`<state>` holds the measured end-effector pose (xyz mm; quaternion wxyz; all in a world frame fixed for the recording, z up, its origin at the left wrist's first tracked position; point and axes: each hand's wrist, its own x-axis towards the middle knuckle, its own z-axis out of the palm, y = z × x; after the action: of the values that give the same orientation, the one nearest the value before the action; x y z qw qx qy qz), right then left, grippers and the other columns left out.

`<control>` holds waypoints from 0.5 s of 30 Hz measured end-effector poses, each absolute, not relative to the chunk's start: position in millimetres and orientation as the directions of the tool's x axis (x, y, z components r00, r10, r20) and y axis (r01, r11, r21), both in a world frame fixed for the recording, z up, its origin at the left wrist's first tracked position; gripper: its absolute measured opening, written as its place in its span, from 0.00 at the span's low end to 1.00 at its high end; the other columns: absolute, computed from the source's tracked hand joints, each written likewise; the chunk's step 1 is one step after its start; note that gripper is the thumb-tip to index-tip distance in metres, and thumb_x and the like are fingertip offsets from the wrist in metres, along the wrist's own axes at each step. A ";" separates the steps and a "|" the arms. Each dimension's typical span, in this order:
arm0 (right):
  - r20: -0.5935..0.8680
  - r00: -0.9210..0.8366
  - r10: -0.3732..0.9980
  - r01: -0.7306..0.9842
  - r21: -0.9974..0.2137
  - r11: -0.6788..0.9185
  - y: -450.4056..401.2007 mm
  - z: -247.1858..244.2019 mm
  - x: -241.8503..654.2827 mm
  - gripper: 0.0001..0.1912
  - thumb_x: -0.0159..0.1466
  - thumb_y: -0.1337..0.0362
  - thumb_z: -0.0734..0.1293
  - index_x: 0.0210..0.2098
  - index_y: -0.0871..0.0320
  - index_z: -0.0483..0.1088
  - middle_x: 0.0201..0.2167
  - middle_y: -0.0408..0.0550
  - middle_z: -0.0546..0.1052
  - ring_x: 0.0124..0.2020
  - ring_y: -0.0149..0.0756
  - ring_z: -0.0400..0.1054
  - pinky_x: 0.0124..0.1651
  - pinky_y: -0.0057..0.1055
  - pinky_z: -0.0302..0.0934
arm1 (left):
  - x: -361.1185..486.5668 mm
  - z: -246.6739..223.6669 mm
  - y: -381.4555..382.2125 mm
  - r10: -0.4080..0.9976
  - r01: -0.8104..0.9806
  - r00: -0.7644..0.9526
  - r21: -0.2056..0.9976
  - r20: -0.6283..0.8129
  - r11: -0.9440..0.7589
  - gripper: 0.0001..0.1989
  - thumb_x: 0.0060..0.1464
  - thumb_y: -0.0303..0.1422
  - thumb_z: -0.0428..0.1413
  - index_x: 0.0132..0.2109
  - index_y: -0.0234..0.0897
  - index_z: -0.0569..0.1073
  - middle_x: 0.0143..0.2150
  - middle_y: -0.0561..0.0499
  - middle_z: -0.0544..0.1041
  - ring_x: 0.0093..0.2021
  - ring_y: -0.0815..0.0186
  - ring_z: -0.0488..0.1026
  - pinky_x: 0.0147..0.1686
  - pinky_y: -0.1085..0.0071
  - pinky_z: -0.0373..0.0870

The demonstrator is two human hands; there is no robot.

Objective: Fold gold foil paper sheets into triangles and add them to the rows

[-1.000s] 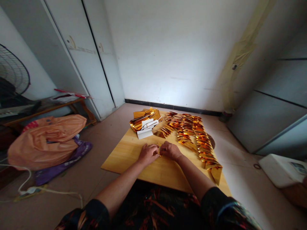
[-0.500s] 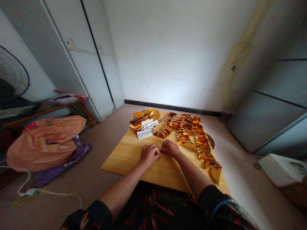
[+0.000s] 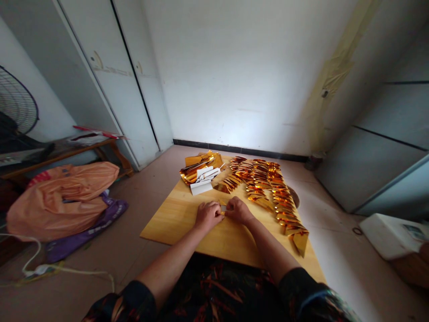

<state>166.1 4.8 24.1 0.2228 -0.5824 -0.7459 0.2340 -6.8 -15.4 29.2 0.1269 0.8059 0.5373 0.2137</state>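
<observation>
Over the middle of the wooden board (image 3: 177,223), my left hand (image 3: 208,215) and my right hand (image 3: 238,209) meet with fingers closed. Between them they pinch a small piece of foil paper (image 3: 223,208), showing pale with a bit of gold; my fingers hide most of it. Just beyond lie white paper strips (image 3: 202,187) on a heap of loose gold foil sheets (image 3: 192,170). A short row of folded gold foil pieces (image 3: 229,182) sits beside them. Longer rows of folded gold foil pieces (image 3: 283,197) run along the board's right side.
On the floor at left lie an orange bag (image 3: 63,197), a purple bag (image 3: 90,228) and a white cable (image 3: 80,269). A fan (image 3: 18,103) stands behind them near a low wooden bench (image 3: 110,145). A white box (image 3: 390,237) is at right.
My hands have drawn slightly apart, and more of the pale piece shows between the fingers. The folded rows on the board look the same.
</observation>
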 end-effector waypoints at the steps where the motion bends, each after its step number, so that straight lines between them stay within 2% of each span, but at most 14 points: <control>1: 0.053 -0.209 0.976 0.764 -0.614 0.197 5.6 24.3 166.7 0.04 0.50 0.70 0.70 0.26 0.59 0.70 0.32 0.41 0.69 0.31 0.28 0.62 0.33 0.22 0.56 | -6.8 29.6 -15.5 0.921 0.812 0.330 0.435 0.209 -0.390 0.06 0.48 0.31 0.60 0.28 0.38 0.69 0.38 0.54 0.77 0.42 0.65 0.71 0.43 0.67 0.58; 6: 0.077 -0.145 0.986 0.789 -0.592 0.163 8.8 24.8 169.3 0.04 0.51 0.73 0.66 0.25 0.59 0.70 0.31 0.43 0.71 0.31 0.29 0.64 0.34 0.23 0.58 | -7.0 29.4 -14.8 0.909 0.803 0.345 0.429 0.233 -0.414 0.07 0.48 0.30 0.59 0.27 0.38 0.68 0.36 0.54 0.76 0.40 0.65 0.71 0.42 0.68 0.59; 9: 0.154 -0.107 0.982 0.795 -0.580 0.177 6.1 23.5 168.6 0.10 0.50 0.77 0.61 0.26 0.59 0.71 0.31 0.45 0.74 0.33 0.31 0.66 0.37 0.24 0.60 | -5.7 28.2 -15.8 0.906 0.806 0.352 0.415 0.236 -0.421 0.06 0.49 0.31 0.59 0.28 0.39 0.69 0.33 0.54 0.75 0.38 0.66 0.70 0.39 0.69 0.60; 12: 0.203 -0.072 0.977 0.756 -0.627 0.186 -3.2 23.0 167.4 0.14 0.52 0.76 0.59 0.32 0.58 0.73 0.32 0.46 0.76 0.34 0.33 0.69 0.40 0.25 0.61 | -1.2 26.5 -20.2 0.911 0.834 0.329 0.376 0.247 -0.403 0.04 0.51 0.32 0.59 0.32 0.39 0.70 0.35 0.53 0.74 0.40 0.64 0.70 0.40 0.68 0.60; 15: 0.171 -0.145 0.975 0.695 -0.683 0.223 -16.8 25.2 165.6 0.12 0.59 0.72 0.59 0.37 0.58 0.72 0.33 0.45 0.77 0.35 0.33 0.71 0.39 0.25 0.61 | 6.6 26.1 -26.2 0.923 0.878 0.291 0.312 0.250 -0.362 0.05 0.53 0.35 0.57 0.37 0.40 0.71 0.39 0.50 0.74 0.44 0.60 0.69 0.41 0.66 0.60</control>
<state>165.6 -16.8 25.2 0.3034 -0.5793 -0.7207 0.2303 6.6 -26.2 26.1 0.0573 0.8015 0.5620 0.1962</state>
